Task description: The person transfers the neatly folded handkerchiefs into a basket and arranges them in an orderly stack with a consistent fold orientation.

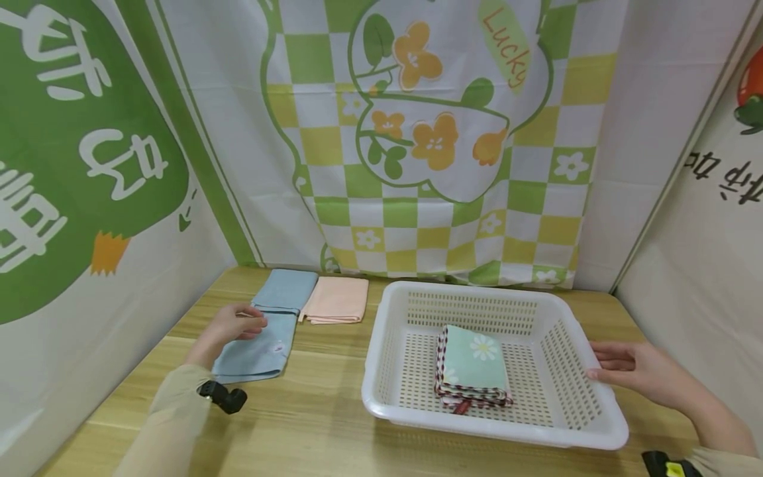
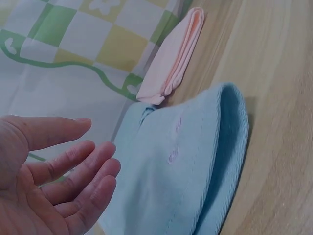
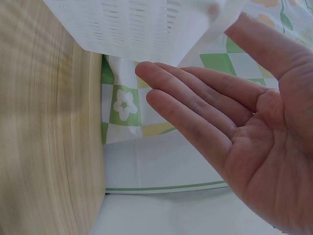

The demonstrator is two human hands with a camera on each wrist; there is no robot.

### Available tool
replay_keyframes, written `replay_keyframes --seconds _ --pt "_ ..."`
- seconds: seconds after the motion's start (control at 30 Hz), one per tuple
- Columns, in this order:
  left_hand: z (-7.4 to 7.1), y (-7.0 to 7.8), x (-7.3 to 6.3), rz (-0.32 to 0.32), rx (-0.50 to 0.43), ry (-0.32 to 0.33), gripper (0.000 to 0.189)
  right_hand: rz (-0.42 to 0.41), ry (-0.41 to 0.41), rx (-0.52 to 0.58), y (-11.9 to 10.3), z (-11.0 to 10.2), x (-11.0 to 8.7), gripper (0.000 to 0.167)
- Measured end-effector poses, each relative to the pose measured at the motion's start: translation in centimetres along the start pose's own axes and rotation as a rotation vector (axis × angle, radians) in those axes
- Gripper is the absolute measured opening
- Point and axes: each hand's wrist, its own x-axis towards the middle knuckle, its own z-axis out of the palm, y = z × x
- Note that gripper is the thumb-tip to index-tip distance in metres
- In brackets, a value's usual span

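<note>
My left hand [image 1: 234,326] hovers over a folded light-blue cloth [image 1: 262,348] at the left of the table, fingers loosely bent with nothing between them. That cloth has a small pink embroidered mark, seen in the left wrist view too. Beside the white plastic basket [image 1: 381,371] is my right hand [image 1: 640,371], at its right wall with fingers straight and the thumb tip right at the rim. Inside the basket lies a stack of folded mint cloths [image 1: 477,358] with daisy prints and dark red-and-white edging.
Behind the near blue cloth lies another folded blue cloth [image 1: 289,289], and to its right a folded pink cloth [image 1: 336,298]. The wooden table [image 1: 298,424] is bounded by printed fabric hangings [image 1: 429,252] at the back and both sides.
</note>
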Motion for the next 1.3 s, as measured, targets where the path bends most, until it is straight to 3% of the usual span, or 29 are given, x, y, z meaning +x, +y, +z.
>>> replay_keyframes --seconds 0.5,1.13,1.3 --pt "-0.7 -1.8 -0.8 -0.039 -0.005 0.022 0.045 0.025 -0.015 0.012 0.2 0.0 0.0 0.063" --pt "-1.8 -3.5 -2.0 -0.082 0.035 0.137 0.047 0.028 0.000 -0.016 0.3 0.1 0.0 0.062" --pt "-1.9 -4.0 -2.2 -0.064 0.037 0.161 0.047 0.014 -0.001 -0.008 0.3 0.0 0.0 0.061"
